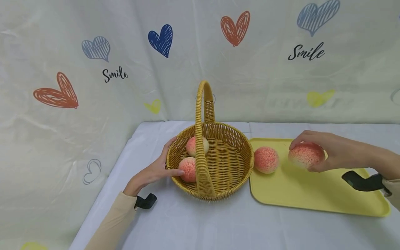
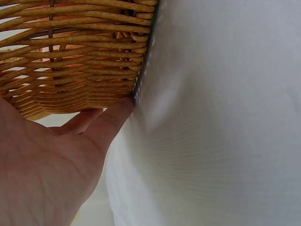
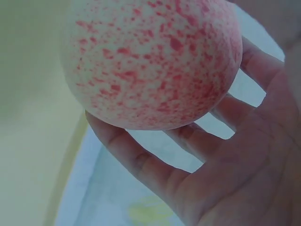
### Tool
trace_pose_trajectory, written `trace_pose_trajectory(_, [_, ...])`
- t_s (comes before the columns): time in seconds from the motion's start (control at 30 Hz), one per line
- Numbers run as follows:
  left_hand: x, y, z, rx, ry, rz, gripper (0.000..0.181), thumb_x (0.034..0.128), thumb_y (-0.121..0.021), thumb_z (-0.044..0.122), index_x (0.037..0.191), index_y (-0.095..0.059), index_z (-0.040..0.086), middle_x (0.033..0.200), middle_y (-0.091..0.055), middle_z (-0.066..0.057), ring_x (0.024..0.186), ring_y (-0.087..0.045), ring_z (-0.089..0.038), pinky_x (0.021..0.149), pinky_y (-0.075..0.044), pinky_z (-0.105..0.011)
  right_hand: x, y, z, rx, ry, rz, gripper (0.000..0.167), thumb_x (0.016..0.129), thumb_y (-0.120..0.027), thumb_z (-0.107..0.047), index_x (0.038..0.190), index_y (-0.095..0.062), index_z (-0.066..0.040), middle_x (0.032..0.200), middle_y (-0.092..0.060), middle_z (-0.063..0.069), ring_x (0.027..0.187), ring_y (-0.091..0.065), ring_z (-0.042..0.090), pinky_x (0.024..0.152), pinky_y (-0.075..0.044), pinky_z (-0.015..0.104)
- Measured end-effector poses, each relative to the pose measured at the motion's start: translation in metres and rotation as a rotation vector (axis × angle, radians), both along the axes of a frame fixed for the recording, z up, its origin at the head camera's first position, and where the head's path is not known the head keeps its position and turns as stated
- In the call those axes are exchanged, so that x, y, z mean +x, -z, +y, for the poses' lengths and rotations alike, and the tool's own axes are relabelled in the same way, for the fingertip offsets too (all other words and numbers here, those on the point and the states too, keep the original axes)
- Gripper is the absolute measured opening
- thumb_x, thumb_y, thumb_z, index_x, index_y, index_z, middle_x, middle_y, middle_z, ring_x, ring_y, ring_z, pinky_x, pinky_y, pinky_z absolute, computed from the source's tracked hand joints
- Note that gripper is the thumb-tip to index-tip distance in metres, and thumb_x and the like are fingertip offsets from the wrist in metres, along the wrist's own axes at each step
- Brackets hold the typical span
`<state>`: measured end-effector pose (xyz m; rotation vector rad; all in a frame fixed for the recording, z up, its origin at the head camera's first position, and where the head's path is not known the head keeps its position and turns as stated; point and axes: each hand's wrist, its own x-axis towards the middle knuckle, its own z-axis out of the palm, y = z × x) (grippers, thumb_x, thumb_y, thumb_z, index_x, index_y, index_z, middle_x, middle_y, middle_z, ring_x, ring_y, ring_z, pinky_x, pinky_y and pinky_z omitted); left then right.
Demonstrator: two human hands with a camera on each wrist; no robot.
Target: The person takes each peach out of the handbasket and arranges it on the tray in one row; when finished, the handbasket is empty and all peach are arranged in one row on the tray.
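Note:
My left hand (image 1: pixel 156 170) holds the left side of a round wicker basket (image 1: pixel 231 189), its thumb over the rim and its other fingers along the outer wall. In the left wrist view, fingers (image 2: pixel 110 125) touch the woven wall near its base. Two pink-and-cream peaches lie in the basket, the front peach (image 1: pixel 188 170) close to my thumb and the back peach (image 1: pixel 191 146) partly behind the handle. With my right hand (image 1: pixel 343 151) I grip another peach (image 1: pixel 307 154) above the yellow tray (image 1: pixel 300 194). One more peach (image 1: pixel 266 160) rests at the tray's left end, beside the basket.
The basket's tall arched handle (image 1: pixel 199 139) rises across its middle. A white cloth (image 1: pixel 218 225) covers the table. Behind it hangs a pale curtain (image 1: pixel 187 69) printed with hearts and words. Black camera mounts (image 1: pixel 146 201) sit at both wrists.

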<state>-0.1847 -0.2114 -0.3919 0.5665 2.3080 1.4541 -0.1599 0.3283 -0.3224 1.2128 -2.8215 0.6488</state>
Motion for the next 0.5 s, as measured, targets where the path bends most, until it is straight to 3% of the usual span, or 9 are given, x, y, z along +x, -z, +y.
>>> trace_pose_trajectory(0.23, [0.001, 0.001, 0.0, 0.002, 0.002, -0.003, 0.12, 0.0852, -0.087, 0.041, 0.166, 0.002, 0.038, 0.172, -0.012, -0.005, 0.157, -0.019, -0.03, 0.123, -0.018, -0.058, -0.004, 0.028, 0.003, -0.027, -0.101, 0.027, 0.079, 0.057, -0.091, 0.007, 0.123, -0.065, -0.029, 0.117, -0.06, -0.017, 0.105, -0.055, 0.002, 0.089, -0.04, 0.01])
trace_pose_trajectory(0.5, [0.0, 0.001, 0.0, 0.003, 0.0, -0.006, 0.12, 0.0854, -0.086, 0.039, 0.166, 0.002, 0.038, 0.172, -0.012, -0.004, 0.156, -0.02, -0.028, 0.123, -0.018, -0.056, -0.003, 0.037, 0.004, 0.001, -0.086, -0.047, 0.07, 0.067, -0.096, -0.005, 0.126, -0.066, -0.028, 0.119, -0.06, -0.017, 0.107, -0.056, 0.001, 0.085, -0.049, 0.018])
